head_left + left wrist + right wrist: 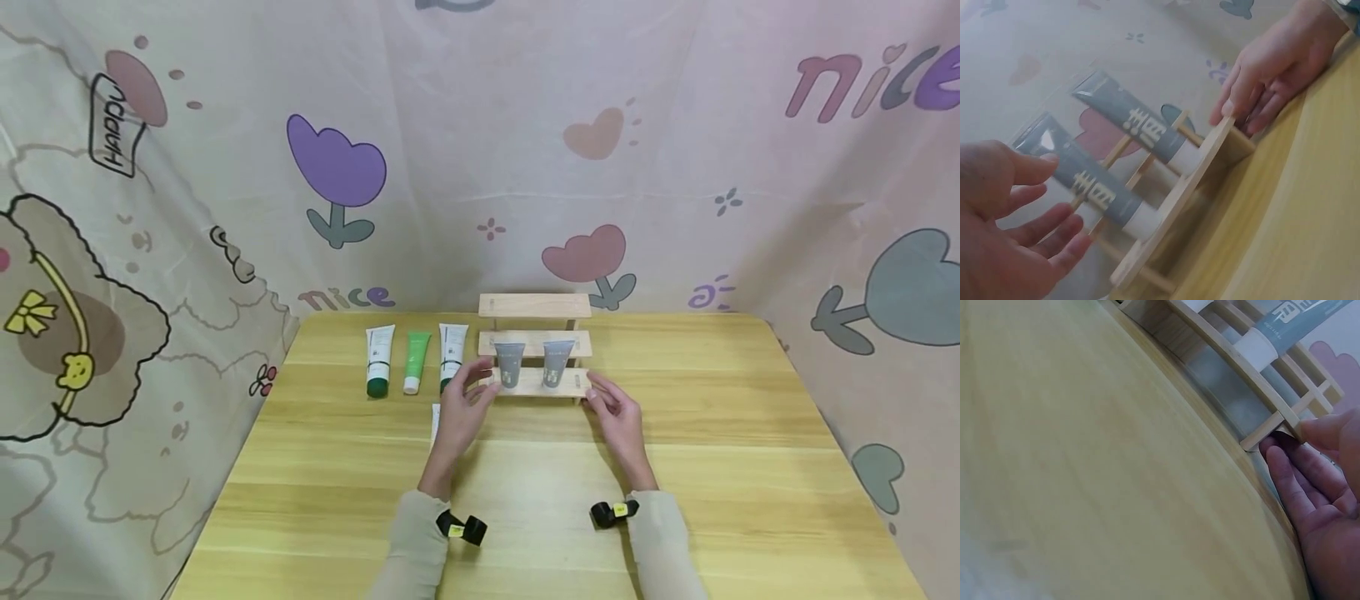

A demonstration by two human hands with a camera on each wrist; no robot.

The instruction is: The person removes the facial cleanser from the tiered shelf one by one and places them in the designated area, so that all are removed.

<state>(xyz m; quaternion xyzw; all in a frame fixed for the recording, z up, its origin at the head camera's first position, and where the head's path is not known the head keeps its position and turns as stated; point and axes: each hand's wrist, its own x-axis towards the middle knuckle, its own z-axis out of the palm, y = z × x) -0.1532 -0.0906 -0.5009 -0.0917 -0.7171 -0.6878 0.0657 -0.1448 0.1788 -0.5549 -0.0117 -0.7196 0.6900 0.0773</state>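
Note:
A three-tier wooden rack (534,306) stands near the back of the table. Two grey tubes with white caps, a left tube (510,364) and a right tube (557,364), stand cap down on its lowest step. My left hand (463,410) is beside the left tube, fingers spread and nothing held, as the left wrist view shows. With thumb on top and fingers beneath, my right hand (1329,487) pinches the right end of the lowest step (1260,387).
Left of the rack lie a white tube with a green cap (378,362), a green tube (416,362) and another white tube (453,346). One more white tube (435,421) is partly hidden by my left arm. A printed cloth (450,150) hangs behind the wooden table (300,500).

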